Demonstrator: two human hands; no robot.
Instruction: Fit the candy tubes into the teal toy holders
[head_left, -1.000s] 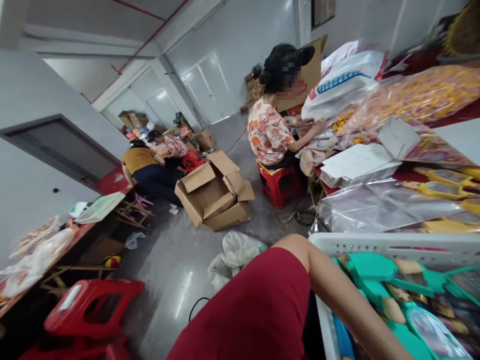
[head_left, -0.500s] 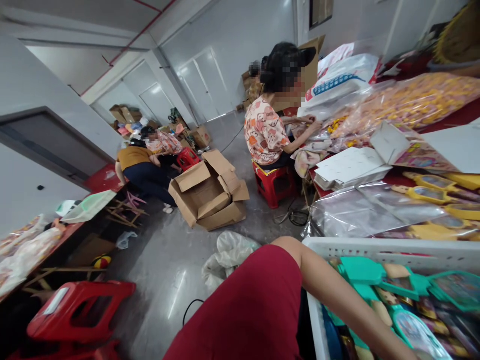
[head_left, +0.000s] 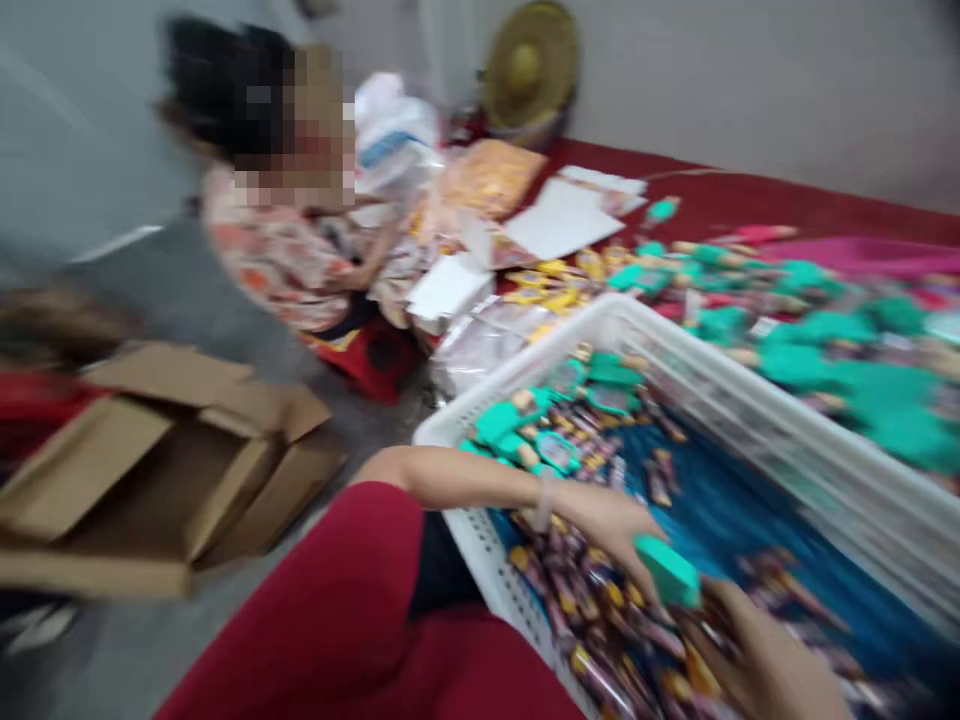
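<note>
Inside the white plastic basket [head_left: 622,310], my left hand [head_left: 619,535] reaches over a heap of small purple-and-yellow pieces [head_left: 570,590]. Its fingers close on a flat teal plastic piece [head_left: 667,572]. My right hand [head_left: 772,650] comes in from the lower right, curved close beside that piece. Blur hides whether its fingers touch the teal piece or something brown below it. Several teal paddle-shaped pieces with mirror-like oval faces [head_left: 556,452] lie at the basket's far left end. Blue lining [head_left: 720,500] shows on the basket floor.
Teal pieces [head_left: 810,350] and yellow pieces [head_left: 551,285] cover the red table [head_left: 750,190] behind the basket. White cards [head_left: 450,285] and clear bags [head_left: 487,345] lie there too. A co-worker [head_left: 277,250] sits at left, near an open cardboard box [head_left: 142,480] on the floor.
The view has swung right and down toward the basket. Both my hands now show inside it, with a teal piece at my left fingers; before, only one forearm reached over it.
</note>
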